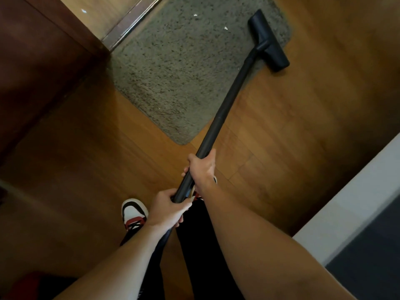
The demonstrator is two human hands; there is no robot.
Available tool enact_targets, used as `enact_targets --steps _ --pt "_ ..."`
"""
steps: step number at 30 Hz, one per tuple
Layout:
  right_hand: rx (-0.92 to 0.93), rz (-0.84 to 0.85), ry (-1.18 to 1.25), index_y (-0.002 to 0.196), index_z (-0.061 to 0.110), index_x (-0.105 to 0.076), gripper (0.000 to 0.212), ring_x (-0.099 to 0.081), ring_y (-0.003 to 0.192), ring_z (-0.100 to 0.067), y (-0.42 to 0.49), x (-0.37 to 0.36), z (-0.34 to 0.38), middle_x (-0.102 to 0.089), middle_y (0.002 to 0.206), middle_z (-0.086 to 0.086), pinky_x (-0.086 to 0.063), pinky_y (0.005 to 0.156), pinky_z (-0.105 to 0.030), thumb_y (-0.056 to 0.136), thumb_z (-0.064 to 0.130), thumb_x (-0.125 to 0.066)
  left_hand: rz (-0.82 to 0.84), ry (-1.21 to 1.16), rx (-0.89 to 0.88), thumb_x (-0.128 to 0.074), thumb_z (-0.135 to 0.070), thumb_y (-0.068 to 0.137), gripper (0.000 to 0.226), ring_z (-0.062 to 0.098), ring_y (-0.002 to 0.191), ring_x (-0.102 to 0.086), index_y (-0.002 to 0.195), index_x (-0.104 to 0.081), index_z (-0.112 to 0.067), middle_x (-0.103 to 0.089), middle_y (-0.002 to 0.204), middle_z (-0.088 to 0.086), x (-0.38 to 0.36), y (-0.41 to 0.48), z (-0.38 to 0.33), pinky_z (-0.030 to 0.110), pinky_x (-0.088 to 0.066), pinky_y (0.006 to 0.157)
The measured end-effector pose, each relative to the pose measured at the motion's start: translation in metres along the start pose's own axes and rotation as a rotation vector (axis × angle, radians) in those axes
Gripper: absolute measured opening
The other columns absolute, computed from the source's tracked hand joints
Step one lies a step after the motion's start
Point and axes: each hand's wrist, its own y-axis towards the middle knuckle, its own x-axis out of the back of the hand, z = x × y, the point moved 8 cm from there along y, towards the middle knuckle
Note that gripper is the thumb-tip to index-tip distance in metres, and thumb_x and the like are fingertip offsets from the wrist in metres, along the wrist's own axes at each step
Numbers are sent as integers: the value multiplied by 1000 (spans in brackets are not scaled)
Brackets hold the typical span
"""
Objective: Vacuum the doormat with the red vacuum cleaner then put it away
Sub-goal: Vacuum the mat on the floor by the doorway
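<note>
Doormat (184, 68) lay on the wooden floor (292, 131), with small white scraps (225, 28) on its far part. The vacuum's black floor head (268, 40) rested on the mat's right edge, its near end reaching over the wood, and the black wand (227, 100) ran back from it toward the person. The right hand (202, 167) gripped the wand with fingers wrapped round it, and the left hand (167, 207) clasped it just behind, beside a white, black and red sneaker (134, 213).
</note>
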Motion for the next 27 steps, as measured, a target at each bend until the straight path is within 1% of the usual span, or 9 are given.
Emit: enact_targets --steps 4,6,10,13,17,19,22,25,27 --pt "18 18 -16 134 20 -36 46 -49 38 -15 0 -7 -7 -49 76 -8 -51 45 -31 97 5 -57 -1 10 -13 -71 -17 89 19 25 43 -51 78 -66 -3 -55 49 12 2 3 12 31 -44 43" --pt "23 21 -26 135 18 -36 47 -49 38 -15 -5 -14 -12 -49 74 -7 -51 45 -31 96 4 -57 -9 20 -27 -70 -15 90 17 24 43 -51 82 -65 -1 -54 50 13 9 1 19 31 -44 43" --pt "12 27 -23 135 17 -37 46 -50 38 -14 -21 -36 -28 -50 76 -8 -51 44 -30 95 4 -57 5 59 -60 -66 -12 91 3 17 40 -50 90 -63 -11 -54 52 10 29 -12 35 28 -43 43" --pt "0 29 -33 135 18 -37 46 -52 39 -14 -35 -52 -44 -54 81 -10 -54 46 -31 96 6 -57 72 57 -70 -65 -15 94 8 16 41 -53 98 -59 -17 -54 54 8 45 -22 51 27 -44 45" --pt "3 34 -43 143 23 -31 55 -55 40 -14 -49 -73 -66 -58 99 -16 -54 46 -33 97 9 -57 159 -17 -4 -65 -24 95 17 25 49 -54 109 -56 -28 -57 69 11 66 -36 76 33 -45 48" --pt "7 32 -42 145 22 -29 57 -55 40 -14 -58 -84 -73 -58 95 -16 -53 45 -32 97 8 -57 178 -37 16 -64 -23 96 17 24 49 -51 110 -56 -27 -56 74 12 76 -42 87 31 -43 47" --pt "19 34 -38 134 18 -36 45 -55 40 -15 -74 -100 -82 -56 75 -12 -55 46 -33 96 5 -57 155 -33 24 -66 -23 94 16 19 49 -52 108 -61 -26 -56 74 11 95 -50 102 32 -41 50" --pt "12 54 -20 125 19 -37 37 -53 40 -14 -90 -116 -91 -54 75 -13 -51 43 -29 96 5 -57 90 -11 17 -68 -23 91 17 20 58 -58 104 -64 -32 -61 76 10 115 -58 111 32 -43 60" --pt "18 58 -18 124 18 -38 36 -53 41 -15 -96 -124 -96 -53 77 -13 -50 43 -28 96 5 -57 50 -7 11 -70 -20 89 17 23 73 -66 99 -66 -33 -69 86 10 126 -62 116 31 -47 68"
